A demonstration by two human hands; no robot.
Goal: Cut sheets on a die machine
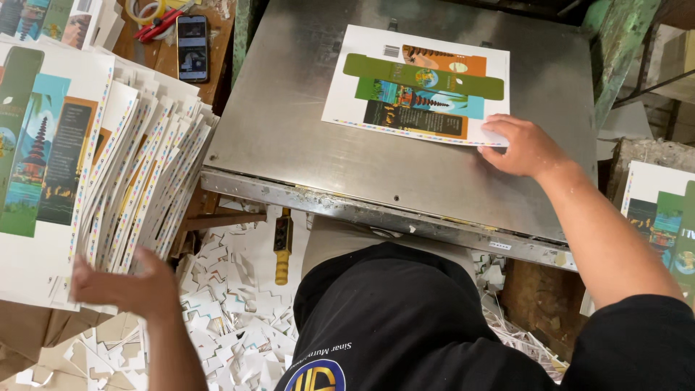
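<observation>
I am pressing my right hand (523, 147), fingers flat, on the 4 o'clock corner of the white printed carton sheet (418, 85) lying on the grey steel platen (289, 130). My left hand (119, 284), fingers spread, is touching the fanned sheet stack (137, 166) at 9 o'clock. For best results, I am keeping edges square.

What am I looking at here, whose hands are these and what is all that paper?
This is one picture from a camera worn on a person's head, looking down at their own two bare hands; no robot is involved. In front of them is a flat metal plate, part of some workshop machine. One printed sheet, a flat colourful box layout, lies on it. The right hand presses on the sheet's near corner. The left hand, blurred, is at the edge of a fanned stack of similar sheets; whether it grips one is unclear. Paper scraps cover the floor below, a phone lies at the top, and more sheets sit at the right.
</observation>
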